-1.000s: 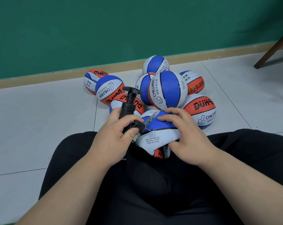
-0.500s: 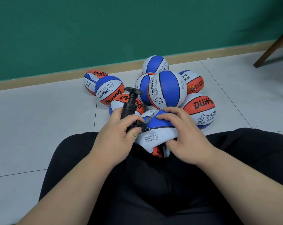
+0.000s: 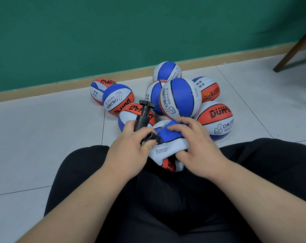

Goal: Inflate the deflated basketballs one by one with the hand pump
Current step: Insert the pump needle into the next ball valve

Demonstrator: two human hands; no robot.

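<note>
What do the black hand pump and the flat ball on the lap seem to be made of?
The hand pump looks like hard plastic, matte black with a faint sheen on its barrel. The deflated ball seems rubber or a rubber-like skin: pebbled, matte, and it folds into soft creases.

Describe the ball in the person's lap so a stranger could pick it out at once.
Below the green wall, a pile of basketballs lies on the floor before a seated person. The deflated ball sits nearest the lap, gripped by the right hand, with the black pump in the left hand at its side. Unlike the rounder balls behind, it is crumpled.
</note>
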